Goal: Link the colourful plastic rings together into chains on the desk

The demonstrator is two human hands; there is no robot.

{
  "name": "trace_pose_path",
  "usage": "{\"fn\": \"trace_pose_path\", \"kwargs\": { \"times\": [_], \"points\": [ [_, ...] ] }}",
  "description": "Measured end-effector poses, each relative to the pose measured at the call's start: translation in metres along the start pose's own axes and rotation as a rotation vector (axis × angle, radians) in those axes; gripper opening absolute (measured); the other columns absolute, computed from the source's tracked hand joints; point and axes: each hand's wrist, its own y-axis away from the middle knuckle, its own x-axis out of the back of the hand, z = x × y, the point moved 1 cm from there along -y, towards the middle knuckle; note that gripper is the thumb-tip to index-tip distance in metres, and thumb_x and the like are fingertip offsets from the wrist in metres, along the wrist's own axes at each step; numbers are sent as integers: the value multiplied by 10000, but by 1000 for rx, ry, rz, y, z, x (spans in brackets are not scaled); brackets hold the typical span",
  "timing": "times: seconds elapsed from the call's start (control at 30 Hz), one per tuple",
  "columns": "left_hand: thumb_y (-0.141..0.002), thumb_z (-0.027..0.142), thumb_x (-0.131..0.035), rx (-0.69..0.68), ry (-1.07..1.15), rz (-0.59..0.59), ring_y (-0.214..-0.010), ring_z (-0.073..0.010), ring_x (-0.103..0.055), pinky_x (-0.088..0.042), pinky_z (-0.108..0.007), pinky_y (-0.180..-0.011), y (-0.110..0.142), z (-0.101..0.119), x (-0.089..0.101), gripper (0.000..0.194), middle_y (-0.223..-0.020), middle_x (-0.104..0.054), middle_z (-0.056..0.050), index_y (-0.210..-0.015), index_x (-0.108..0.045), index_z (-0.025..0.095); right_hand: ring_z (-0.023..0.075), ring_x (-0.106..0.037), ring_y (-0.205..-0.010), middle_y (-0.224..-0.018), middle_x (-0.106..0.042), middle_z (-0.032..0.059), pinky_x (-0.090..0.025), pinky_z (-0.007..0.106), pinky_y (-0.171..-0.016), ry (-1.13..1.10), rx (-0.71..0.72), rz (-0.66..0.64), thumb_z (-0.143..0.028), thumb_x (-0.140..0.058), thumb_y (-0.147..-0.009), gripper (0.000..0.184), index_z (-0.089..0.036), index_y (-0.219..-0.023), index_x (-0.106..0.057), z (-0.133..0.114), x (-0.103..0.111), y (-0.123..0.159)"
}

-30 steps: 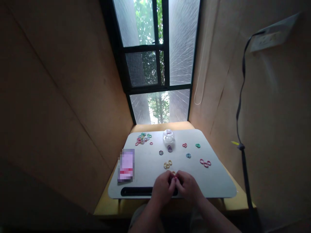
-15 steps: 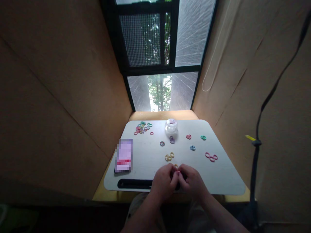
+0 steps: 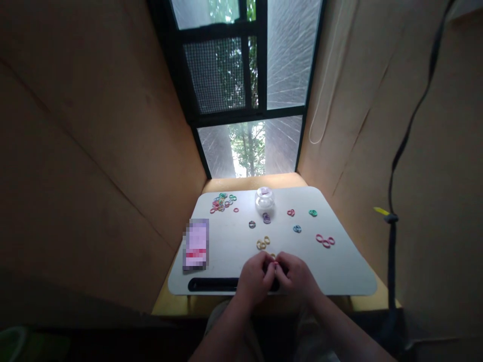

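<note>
My left hand (image 3: pixel 257 276) and my right hand (image 3: pixel 295 275) meet over the near edge of the white table, fingertips pinched together. A bit of red, seemingly a small hair tie (image 3: pixel 275 262), shows between the fingertips; the fingers hide most of it. Just beyond them lies a yellow hair tie (image 3: pixel 272 256), partly covered. Farther back is a cluster of yellow hair ties (image 3: pixel 261 244). Pink hair ties (image 3: pixel 325 242) lie to the right, with blue ones (image 3: pixel 297 229), red ones (image 3: pixel 291 212) and green ones (image 3: pixel 313 213) behind. Purple ones (image 3: pixel 266 218) lie near the jar.
A clear round jar (image 3: pixel 264 202) stands at the back of the white table (image 3: pixel 226 251). A mixed pile of hair ties (image 3: pixel 222 202) lies back left. The phone (image 3: pixel 196 244) rests at the left, beyond a black slot (image 3: pixel 213 284). A dark strap (image 3: pixel 392 251) hangs at right.
The view has shifted slightly. Both hands stay together at the same spot, and more red shows between the fingertips. The hair ties on the table have not moved.
</note>
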Motion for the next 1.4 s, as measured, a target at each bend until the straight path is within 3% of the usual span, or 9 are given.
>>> {"fn": "trace_pose_path", "kwargs": {
  "times": [0.43, 0.77, 1.17, 1.27, 1.4],
  "points": [
    [-895, 284, -531, 9, 28, 77, -638, -128, -548, -388, -233, -624, -1, -2, -4, 142, -700, -621, 17, -848, -627, 190, 120, -489, -571, -619, -577, -16, -338, 228, -564, -68, 10, 66, -259, -514, -853, 175, -203, -691, -552, -2, 6, 5],
    [-890, 311, -534, -24, 54, 16, -638, -124, -536, -386, -230, -618, 0, -4, -2, 158, -694, -601, 23, -832, -605, 182, 122, -505, -564, -616, -583, -19, -336, 229, -556, -101, 6, 89, -306, -515, -883, 219, -206, -689, -536, -1, 5, 5],
    [-866, 354, -542, 57, 159, 108, -661, -130, -590, -447, -229, -635, -7, -8, -4, 192, -726, -649, 3, -846, -608, 175, 123, -515, -578, -630, -598, -15, -350, 228, -573, -108, 10, 81, -271, -518, -864, 190, -205, -689, -553, -1, 7, 3],
    [-886, 362, -501, 105, 122, 126, -691, -141, -631, -478, -239, -652, -14, -15, 4, 218, -766, -681, -19, -878, -603, 169, 121, -508, -568, -621, -586, -21, -343, 229, -570, -101, 9, 82, -255, -522, -852, 169, -207, -692, -551, 0, 7, 2],
    [-879, 322, -511, 218, -36, 152, -643, -145, -628, -456, -244, -614, -26, -31, 31, 197, -747, -688, -35, -847, -621, 162, 123, -511, -573, -629, -594, -18, -335, 230, -565, -109, 5, 87, -272, -521, -858, 178, -209, -695, -553, 1, 5, 0]
  ]
}}
